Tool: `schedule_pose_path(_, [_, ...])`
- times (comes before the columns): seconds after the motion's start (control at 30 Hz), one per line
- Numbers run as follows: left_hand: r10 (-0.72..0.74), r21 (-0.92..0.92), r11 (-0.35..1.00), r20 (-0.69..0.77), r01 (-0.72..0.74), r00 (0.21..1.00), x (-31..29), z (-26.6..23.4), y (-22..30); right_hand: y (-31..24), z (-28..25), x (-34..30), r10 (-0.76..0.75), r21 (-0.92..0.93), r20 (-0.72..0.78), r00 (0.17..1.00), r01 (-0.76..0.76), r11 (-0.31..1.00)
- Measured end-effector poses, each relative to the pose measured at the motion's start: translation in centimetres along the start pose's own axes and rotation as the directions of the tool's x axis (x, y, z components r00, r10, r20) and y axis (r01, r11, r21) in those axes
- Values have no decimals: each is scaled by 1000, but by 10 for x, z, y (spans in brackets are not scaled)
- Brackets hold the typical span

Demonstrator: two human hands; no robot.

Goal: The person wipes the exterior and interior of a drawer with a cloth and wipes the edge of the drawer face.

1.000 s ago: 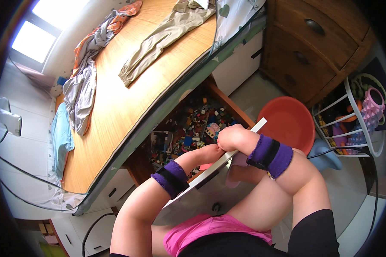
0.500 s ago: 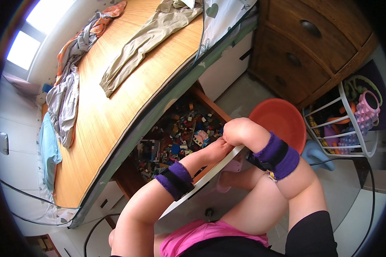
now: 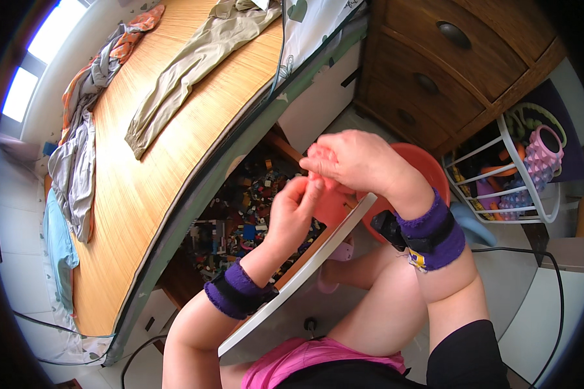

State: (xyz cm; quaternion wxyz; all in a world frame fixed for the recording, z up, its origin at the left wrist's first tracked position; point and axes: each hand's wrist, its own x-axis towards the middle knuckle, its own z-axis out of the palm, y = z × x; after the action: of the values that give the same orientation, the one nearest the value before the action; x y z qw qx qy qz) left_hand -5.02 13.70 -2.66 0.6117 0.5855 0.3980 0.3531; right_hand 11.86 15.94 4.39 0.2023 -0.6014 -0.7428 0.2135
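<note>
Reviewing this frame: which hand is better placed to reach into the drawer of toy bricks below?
Probably the left hand: it hovers directly above the drawer of toy bricks, fingertips only lightly touching the pink piece. The right hand grips that piece, farther right over the red basin.

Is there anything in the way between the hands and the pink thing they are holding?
Nothing visible is in the way. The right hand pinches the top of the small pink thing, and the left hand touches it from below. Both hands are right on it, above the white board and the drawer of small bricks.
</note>
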Motion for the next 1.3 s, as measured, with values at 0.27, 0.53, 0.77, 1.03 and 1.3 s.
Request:
schedule_pose_path(0.27, [1,175,984,-187,33,982,13,-9,-39,25,21,16,-19,-84,-133,991,8,996])
schedule_pose_path(0.53, [-402,-96,914,-80,395,912,12,-8,-68,62,44,23,258,-103,446,857,-237,966])
schedule_pose_path(0.77, [-541,-297,788,86,540,837,31,-10,-54,80,52,36,125,-45,641,757,-125,991])
schedule_pose_path(1.03, [-343,-332,889,-33,314,939,38,-14,-42,95,48,52,-14,223,640,768,-167,960])
schedule_pose_path(1.3, [-263,-273,940,-200,204,944,71,-47,-65,97,82,102,-132,440,718,683,-298,847])
